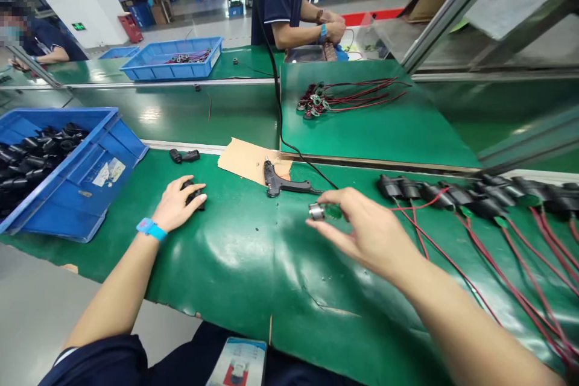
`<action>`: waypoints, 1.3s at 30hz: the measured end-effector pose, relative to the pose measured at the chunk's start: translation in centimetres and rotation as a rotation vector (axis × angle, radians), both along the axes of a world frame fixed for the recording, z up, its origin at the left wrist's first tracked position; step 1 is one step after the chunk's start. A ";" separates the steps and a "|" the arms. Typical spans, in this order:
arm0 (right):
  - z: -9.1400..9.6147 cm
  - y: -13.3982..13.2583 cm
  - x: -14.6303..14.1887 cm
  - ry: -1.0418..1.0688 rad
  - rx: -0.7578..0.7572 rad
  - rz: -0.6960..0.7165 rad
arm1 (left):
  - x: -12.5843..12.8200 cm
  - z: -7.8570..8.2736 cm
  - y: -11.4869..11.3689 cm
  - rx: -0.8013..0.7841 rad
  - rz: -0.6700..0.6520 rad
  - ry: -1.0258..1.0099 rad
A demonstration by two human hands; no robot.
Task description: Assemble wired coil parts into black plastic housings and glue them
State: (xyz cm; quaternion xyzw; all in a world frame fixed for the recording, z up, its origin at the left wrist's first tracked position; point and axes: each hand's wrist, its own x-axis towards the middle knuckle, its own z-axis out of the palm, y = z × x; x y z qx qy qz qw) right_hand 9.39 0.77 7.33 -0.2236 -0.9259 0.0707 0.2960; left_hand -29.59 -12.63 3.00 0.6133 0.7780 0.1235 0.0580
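Note:
My left hand (pixel 177 204), with a blue wristband, has its fingers and thumb around a black plastic housing (pixel 193 195) on the green bench; the fingers partly hide it. Two similar black housings (pixel 184 156) lie just beyond that hand. My right hand (pixel 362 223) is raised over the bench middle and pinches a small silver cylindrical part (pixel 316 211) between thumb and index finger. Between the hands and a bit farther off, a black glue gun (pixel 284 184) lies with its nozzle end on a piece of cardboard (pixel 242 160).
At left stands a blue bin (pixel 113 172) full of black housings. A row of black housings with red wires (pixel 461 196) lies at right. Red-wired parts (pixel 316 102) rest on a raised green board. A blue tray (pixel 169 66) and a co-worker (pixel 284 0) are beyond. The glue gun's cable (pixel 277 90) runs upward.

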 end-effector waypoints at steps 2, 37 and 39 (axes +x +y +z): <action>0.0 -1.8 -0.3 -0.026 0.016 0.031 | 2.9 0.9 0.3 0.083 0.007 0.004; -1.0 -6.6 -1.8 0.328 -1.407 0.064 | 18.2 -0.5 0.0 0.636 -0.460 -0.789; -1.1 -6.4 -1.7 0.304 -1.415 0.061 | 18.1 -0.2 0.2 0.653 -0.482 -0.728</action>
